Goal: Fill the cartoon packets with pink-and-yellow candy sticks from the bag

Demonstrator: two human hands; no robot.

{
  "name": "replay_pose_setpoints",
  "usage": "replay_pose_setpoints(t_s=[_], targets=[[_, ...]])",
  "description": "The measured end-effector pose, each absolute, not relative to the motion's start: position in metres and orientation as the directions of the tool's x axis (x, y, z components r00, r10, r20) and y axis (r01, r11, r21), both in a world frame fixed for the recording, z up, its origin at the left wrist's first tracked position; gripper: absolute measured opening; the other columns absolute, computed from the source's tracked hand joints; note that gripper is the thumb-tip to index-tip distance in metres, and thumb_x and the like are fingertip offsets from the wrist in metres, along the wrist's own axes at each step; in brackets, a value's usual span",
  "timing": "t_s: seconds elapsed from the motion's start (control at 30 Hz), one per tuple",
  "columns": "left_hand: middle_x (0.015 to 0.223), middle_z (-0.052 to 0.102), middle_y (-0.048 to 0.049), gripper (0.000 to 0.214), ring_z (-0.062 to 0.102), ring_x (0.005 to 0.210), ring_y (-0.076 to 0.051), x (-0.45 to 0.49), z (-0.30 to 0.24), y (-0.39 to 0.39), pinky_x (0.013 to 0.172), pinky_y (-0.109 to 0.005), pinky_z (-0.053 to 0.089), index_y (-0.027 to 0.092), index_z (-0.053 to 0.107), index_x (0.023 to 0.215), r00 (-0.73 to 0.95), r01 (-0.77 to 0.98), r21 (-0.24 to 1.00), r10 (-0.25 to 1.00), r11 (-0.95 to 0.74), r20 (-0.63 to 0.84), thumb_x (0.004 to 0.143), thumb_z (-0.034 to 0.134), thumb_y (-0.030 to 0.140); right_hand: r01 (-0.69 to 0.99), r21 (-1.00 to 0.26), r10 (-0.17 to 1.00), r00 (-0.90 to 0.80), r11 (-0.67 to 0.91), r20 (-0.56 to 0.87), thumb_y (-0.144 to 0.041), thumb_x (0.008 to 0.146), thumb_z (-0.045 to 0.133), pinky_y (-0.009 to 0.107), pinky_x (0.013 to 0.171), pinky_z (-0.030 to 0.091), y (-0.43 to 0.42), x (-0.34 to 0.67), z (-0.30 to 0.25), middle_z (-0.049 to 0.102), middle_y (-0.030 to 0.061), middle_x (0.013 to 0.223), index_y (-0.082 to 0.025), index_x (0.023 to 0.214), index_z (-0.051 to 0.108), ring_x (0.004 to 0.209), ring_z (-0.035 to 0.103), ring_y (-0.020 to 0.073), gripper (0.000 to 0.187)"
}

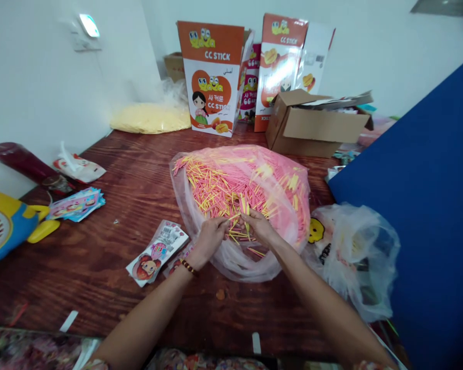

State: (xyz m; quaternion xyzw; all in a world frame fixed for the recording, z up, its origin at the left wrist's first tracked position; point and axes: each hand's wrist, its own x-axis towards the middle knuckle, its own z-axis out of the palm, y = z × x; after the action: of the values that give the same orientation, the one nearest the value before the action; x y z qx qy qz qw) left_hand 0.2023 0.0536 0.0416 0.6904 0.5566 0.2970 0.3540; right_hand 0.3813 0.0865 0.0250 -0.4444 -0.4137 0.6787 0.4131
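Note:
A large clear plastic bag (250,264) lies open on the wooden table, full of thin pink and yellow sticks (210,182). Both my hands are over its mouth. With fingers pinched together, my left hand (213,234) grips a yellow stick that points to the right. My right hand (259,226) is closed on a small bunch of pink and yellow sticks standing roughly upright. The fingertips of the two hands are close to each other. Left of the bag, near my left wrist, is a small stack of printed packets (158,254) with a cartoon face.
Printed cartons (216,77) and an opened brown box (320,128) stand at the back. A blue panel (420,205) borders the right side, beside a crumpled plastic bag (362,246). At left are a yellow-blue fan (7,226), blue packets (77,204) and a dark red bottle (27,162).

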Motion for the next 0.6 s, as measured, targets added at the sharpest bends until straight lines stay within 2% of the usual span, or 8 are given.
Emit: replay_pose_setpoints(t_s=[0.1,0.23,0.3,0.37,0.43,0.5,0.6], targets=[[0.066,0.067,-0.0021,0.034,0.062,0.056,-0.013,0.212,0.044,0.051,0.061,-0.023,0.045,0.017,0.065,0.081,0.147,0.588,0.806,0.989,-0.076,-0.014,0.099,0.038,0.028,-0.305,-0.887,0.929,-0.241,-0.346,-0.280,-0.046,0.060,0.085,0.023,0.053,0.036,0.081,0.371,0.023,0.058,-0.0044,0.067,-0.020,0.080,0.061,0.056,0.048,0.0093,0.041],[0.078,0.073,-0.0089,0.032,0.069,0.073,-0.020,0.226,0.052,0.050,0.068,-0.028,0.047,0.018,0.069,0.097,0.179,0.848,0.508,0.984,-0.150,-0.009,0.100,0.040,0.030,-0.345,-0.887,0.947,-0.196,-0.308,-0.253,-0.050,0.061,0.082,0.024,0.051,0.035,0.079,0.358,0.018,0.053,-0.0058,0.060,-0.022,0.074,0.054,0.053,0.046,0.0103,0.042],[0.087,0.075,-0.0120,0.033,0.071,0.080,-0.023,0.228,0.054,0.048,0.068,-0.030,0.048,0.018,0.068,0.108,0.201,0.880,0.440,0.980,-0.178,-0.004,0.101,0.039,0.032,-0.336,-0.905,0.963,-0.152,-0.261,-0.222,-0.052,0.064,0.079,0.026,0.053,0.038,0.082,0.360,0.017,0.052,-0.0060,0.060,-0.023,0.075,0.053,0.054,0.047,0.0118,0.041],[0.097,0.076,-0.0124,0.032,0.072,0.086,-0.024,0.224,0.054,0.045,0.071,-0.030,0.049,0.019,0.067,0.115,0.237,0.846,0.484,0.971,-0.224,0.036,0.100,0.042,0.033,-0.260,-0.953,0.988,-0.054,-0.157,-0.148,-0.052,0.069,0.074,0.027,0.057,0.041,0.086,0.369,0.018,0.054,-0.0051,0.064,-0.023,0.078,0.053,0.058,0.048,0.0133,0.037],[0.104,0.076,-0.0111,0.030,0.072,0.090,-0.022,0.216,0.052,0.040,0.075,-0.029,0.050,0.020,0.066,0.118,0.251,0.771,0.584,0.964,-0.255,0.091,0.099,0.047,0.032,-0.115,-0.993,0.998,0.052,-0.023,-0.029,-0.051,0.077,0.067,0.029,0.063,0.043,0.089,0.379,0.017,0.057,-0.0031,0.070,-0.023,0.081,0.055,0.063,0.050,0.0150,0.031],[0.099,0.077,-0.0088,0.029,0.072,0.084,-0.019,0.203,0.048,0.034,0.075,-0.027,0.051,0.021,0.066,0.120,0.228,0.683,0.689,0.967,-0.245,0.117,0.098,0.048,0.029,0.029,-0.997,0.992,0.103,0.072,0.075,-0.048,0.083,0.060,0.031,0.071,0.045,0.090,0.387,0.012,0.060,-0.0006,0.078,-0.024,0.084,0.055,0.072,0.053,0.0170,0.025],[0.085,0.077,-0.0056,0.031,0.072,0.072,-0.018,0.180,0.041,0.022,0.068,-0.026,0.053,0.019,0.066,0.119,0.141,0.559,0.807,0.981,-0.189,0.133,0.096,0.050,0.031,0.143,-0.983,0.986,0.106,0.111,0.127,-0.042,0.082,0.057,0.033,0.079,0.045,0.085,0.391,-0.006,0.060,0.0005,0.083,-0.024,0.088,0.053,0.080,0.054,0.0188,0.019]])
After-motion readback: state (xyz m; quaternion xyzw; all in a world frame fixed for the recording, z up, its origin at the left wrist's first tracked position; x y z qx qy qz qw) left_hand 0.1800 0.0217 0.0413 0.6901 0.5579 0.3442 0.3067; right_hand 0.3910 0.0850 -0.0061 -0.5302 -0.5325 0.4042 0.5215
